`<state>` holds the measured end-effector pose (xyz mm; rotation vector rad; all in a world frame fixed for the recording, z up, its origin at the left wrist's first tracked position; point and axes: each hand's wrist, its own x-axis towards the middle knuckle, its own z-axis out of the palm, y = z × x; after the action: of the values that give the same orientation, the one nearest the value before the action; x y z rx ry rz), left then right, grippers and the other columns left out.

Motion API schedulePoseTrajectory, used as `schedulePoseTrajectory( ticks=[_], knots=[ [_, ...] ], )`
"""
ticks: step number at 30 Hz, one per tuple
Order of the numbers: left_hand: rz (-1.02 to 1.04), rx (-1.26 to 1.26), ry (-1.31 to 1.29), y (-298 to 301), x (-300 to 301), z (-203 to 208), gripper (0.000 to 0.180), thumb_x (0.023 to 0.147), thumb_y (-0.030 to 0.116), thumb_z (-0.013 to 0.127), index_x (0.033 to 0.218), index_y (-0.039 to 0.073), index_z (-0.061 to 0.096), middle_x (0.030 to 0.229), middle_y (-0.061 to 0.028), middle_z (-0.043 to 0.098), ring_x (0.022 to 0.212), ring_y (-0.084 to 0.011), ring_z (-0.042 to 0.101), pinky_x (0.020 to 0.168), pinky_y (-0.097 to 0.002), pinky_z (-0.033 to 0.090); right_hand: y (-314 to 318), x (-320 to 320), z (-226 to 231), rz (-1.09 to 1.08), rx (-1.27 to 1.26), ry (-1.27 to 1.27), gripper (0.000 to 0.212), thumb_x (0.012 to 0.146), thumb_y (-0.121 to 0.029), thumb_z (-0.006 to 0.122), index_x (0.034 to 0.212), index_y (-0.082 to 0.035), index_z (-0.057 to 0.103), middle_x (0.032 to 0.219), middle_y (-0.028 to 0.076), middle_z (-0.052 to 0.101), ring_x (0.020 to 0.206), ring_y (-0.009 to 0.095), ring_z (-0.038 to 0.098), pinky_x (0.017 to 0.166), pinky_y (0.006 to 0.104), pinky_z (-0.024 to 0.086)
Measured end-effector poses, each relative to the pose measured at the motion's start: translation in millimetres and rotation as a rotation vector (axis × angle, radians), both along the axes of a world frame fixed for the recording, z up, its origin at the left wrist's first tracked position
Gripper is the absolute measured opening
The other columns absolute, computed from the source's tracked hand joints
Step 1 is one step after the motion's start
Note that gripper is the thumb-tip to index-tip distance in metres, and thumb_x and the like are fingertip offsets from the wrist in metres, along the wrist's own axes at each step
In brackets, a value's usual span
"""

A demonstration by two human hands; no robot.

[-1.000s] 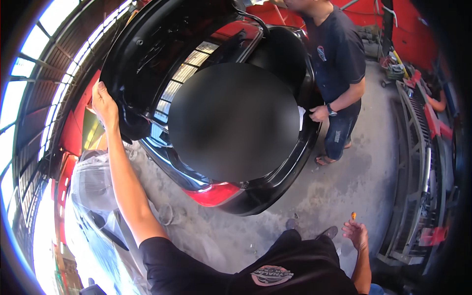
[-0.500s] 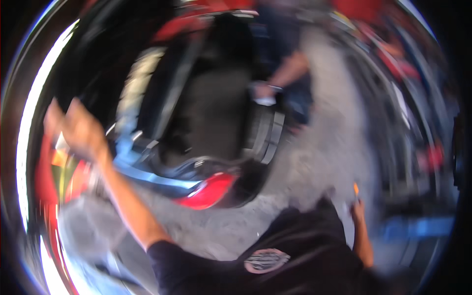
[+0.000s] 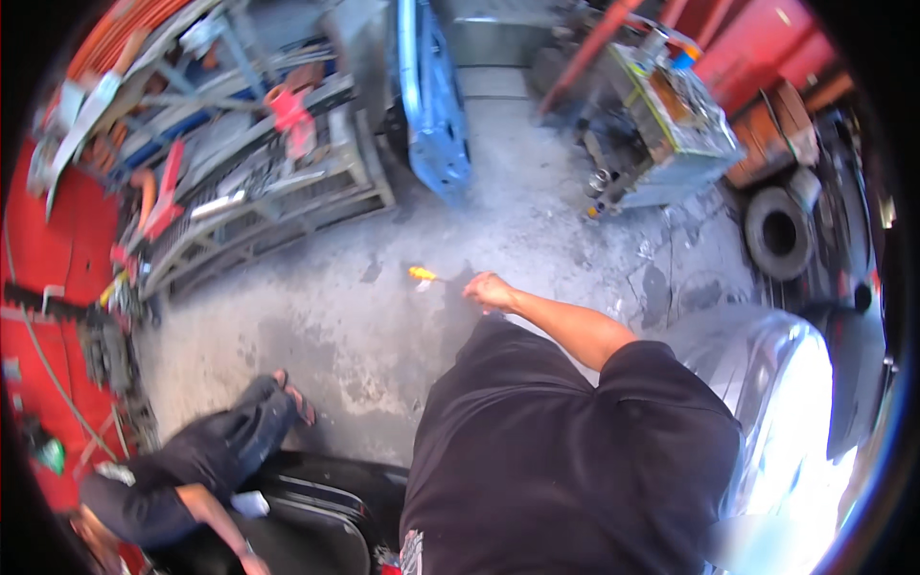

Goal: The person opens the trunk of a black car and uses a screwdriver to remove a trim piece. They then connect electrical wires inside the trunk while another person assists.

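Observation:
My right hand (image 3: 489, 290) reaches out over the concrete floor at mid-picture, its fingers closed. A tool with a yellow handle (image 3: 420, 273) sticks out ahead of the fingers. A thin dark shaft seems to join that handle to my hand, so it looks like a screwdriver gripped by its shaft end. Slight blur hides the exact grip. My left hand is out of view. Beyond the tool, a blue painted panel (image 3: 436, 105) stands upright on the floor.
A metal rack (image 3: 268, 216) with parts stands at the far left. A worktable (image 3: 671, 172) with tools is at the far right, near a tyre (image 3: 778, 233). A silver car body (image 3: 767, 383) lies right. A co-worker (image 3: 192, 450) bends over a black car (image 3: 383, 476) at lower left.
My view has swung far to the right, away from the black car. The raised left hand has left the picture. My right hand, still with the tool, now shows near the middle.

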<state>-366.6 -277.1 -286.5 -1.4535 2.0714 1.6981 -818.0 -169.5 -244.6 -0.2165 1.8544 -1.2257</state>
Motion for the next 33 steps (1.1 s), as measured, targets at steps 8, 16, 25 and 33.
schedulePoseTrajectory(
  ticks=[8,16,25,33],
  knots=[
    [0.518,0.232,-0.217,-82.9,42.4,9.1,0.032,0.101,0.024,0.056,0.127,0.006,0.062,0.106,-0.0169,0.070,0.084,-0.0341,0.069,0.067,-0.0485,0.056,184.3,-220.7,30.2,-0.886,-0.483,0.304,0.029,0.106,-0.030,0.055,0.121,-0.005,0.060,0.070,0.005,0.057,0.049,0.015,0.050,0.049,0.0350,0.051],
    [0.327,0.318,-0.231,-64.1,-143.2,-10.0,0.037,0.103,0.020,0.054,0.137,0.003,0.054,0.114,-0.0180,0.068,0.094,-0.0380,0.068,0.080,-0.0497,0.056,343.4,-426.9,80.5,-1.432,-0.328,0.602,0.026,0.108,-0.016,0.047,0.132,-0.005,0.044,0.071,0.006,0.055,0.048,0.014,0.050,0.047,0.0323,0.050],
    [-0.331,0.211,-0.035,31.5,-485.3,167.2,0.038,0.109,0.020,0.050,0.142,0.000,0.055,0.123,-0.0141,0.070,0.104,-0.0248,0.069,0.088,-0.0360,0.056,454.6,-493.6,3.0,-1.512,0.019,0.632,0.033,0.106,-0.020,0.051,0.132,0.000,0.048,0.072,0.003,0.055,0.056,0.013,0.056,0.048,0.0316,0.054],
    [-0.072,0.221,-0.229,-42.4,-436.7,62.2,0.037,0.105,0.022,0.057,0.136,0.002,0.057,0.108,-0.0174,0.073,0.086,-0.0288,0.074,0.070,-0.0376,0.060,469.6,-477.8,45.9,-1.528,-0.087,0.508,0.035,0.106,-0.025,0.054,0.130,0.001,0.052,0.066,0.002,0.051,0.047,0.012,0.049,0.044,0.0298,0.049]
  ],
)
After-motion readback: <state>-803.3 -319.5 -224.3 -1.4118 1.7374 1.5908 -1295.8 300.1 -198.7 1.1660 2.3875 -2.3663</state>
